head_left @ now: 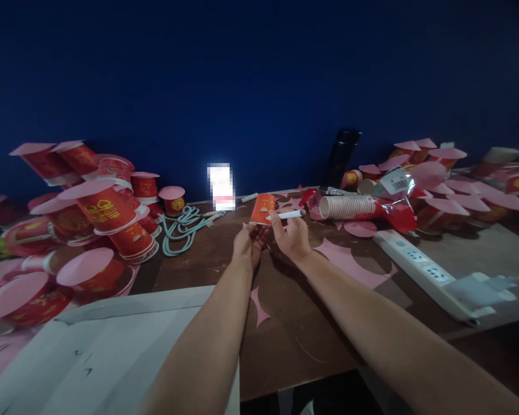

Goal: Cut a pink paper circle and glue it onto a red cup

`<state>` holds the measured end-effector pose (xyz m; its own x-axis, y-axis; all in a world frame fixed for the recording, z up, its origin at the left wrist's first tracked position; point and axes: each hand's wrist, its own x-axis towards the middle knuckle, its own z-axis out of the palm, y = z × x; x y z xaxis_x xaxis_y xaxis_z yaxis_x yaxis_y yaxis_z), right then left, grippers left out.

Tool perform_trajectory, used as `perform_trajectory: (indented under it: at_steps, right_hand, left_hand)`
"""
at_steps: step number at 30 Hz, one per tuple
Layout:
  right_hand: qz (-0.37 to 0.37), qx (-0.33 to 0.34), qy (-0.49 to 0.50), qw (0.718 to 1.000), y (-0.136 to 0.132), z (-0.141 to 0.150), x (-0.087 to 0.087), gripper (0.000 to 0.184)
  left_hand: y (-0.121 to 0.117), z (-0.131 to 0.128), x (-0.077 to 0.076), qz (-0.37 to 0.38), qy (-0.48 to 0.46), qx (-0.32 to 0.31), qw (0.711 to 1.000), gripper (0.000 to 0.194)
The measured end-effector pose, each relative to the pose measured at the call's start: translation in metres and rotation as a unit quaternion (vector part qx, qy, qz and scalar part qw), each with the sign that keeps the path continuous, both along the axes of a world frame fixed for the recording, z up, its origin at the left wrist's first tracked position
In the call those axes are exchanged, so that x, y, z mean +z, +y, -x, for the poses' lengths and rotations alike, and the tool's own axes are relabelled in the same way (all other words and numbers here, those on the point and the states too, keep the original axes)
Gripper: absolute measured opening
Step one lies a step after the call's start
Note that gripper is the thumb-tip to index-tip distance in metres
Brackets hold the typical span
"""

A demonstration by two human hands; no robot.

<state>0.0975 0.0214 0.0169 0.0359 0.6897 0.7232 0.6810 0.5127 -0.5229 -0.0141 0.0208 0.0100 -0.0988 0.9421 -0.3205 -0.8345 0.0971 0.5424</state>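
Two bare hands work above the brown table [190, 272], where the left hand [247, 242] supports an orange-red paper cup [265, 205] at its lower edge, its thumb and fingers curled close there, though how firmly they press cannot be told. The right hand [292, 233] pinches a white marker [290, 214] between thumb and fingers, its tip at the cup's side; whether it touches is too small to tell. With the hold so low, the cup could tip or turn under a push from the pen, and a stroke would then skid. Squeezing harder might dent the thin paper wall. Fresh ink, if any, could smear under the right fingertips, which sit right beside the cup. A wide elbow swing to the left might topple the leaning pile of pink-topped cups [106, 210]; to the right, it could knock the stacked cups [348, 207].
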Motion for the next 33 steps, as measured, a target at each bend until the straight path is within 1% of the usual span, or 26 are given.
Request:
perform_trajectory:
  at_steps: [5, 11, 19, 24, 27, 30, 32, 33]
  right_hand:
    - [0.001, 0.001, -0.001, 1.000, 0.001, 0.000, -0.001, 0.028]
    - [0.010, 0.005, 0.010, 1.000, -0.002, 0.000, 0.003, 0.027]
    - [0.013, 0.012, 0.027, 0.999, -0.001, 0.001, 0.001, 0.025]
    - [0.016, 0.028, 0.043, 0.999, -0.001, 0.001, 0.001, 0.025]
    - [0.017, 0.049, 0.065, 0.997, -0.002, 0.000, 0.000, 0.023]
    - [0.033, 0.062, 0.108, 0.992, 0.001, -0.001, -0.004, 0.026]
    - [0.059, 0.072, 0.148, 0.985, 0.007, -0.001, -0.008, 0.026]
    - [0.084, 0.078, 0.174, 0.978, 0.010, -0.001, -0.010, 0.025]
  left_hand:
    - [0.000, 0.000, 0.000, -0.003, -0.002, -0.002, 1.000, 0.010]
    - [0.001, 0.001, -0.001, -0.007, -0.001, -0.001, 1.000, 0.010]
    - [-0.001, 0.000, 0.002, -0.005, -0.006, 0.001, 1.000, 0.010]
    - [-0.001, 0.000, 0.004, 0.002, -0.003, 0.003, 1.000, 0.010]
    - [0.000, 0.000, 0.004, 0.006, -0.008, 0.013, 1.000, 0.011]
    - [0.001, 0.001, 0.002, -0.007, -0.018, 0.037, 0.999, 0.011]
    - [0.001, 0.001, 0.001, -0.024, -0.023, 0.047, 0.998, 0.010]
    - [0.002, 0.002, 0.001, -0.031, -0.025, 0.050, 0.998, 0.010]
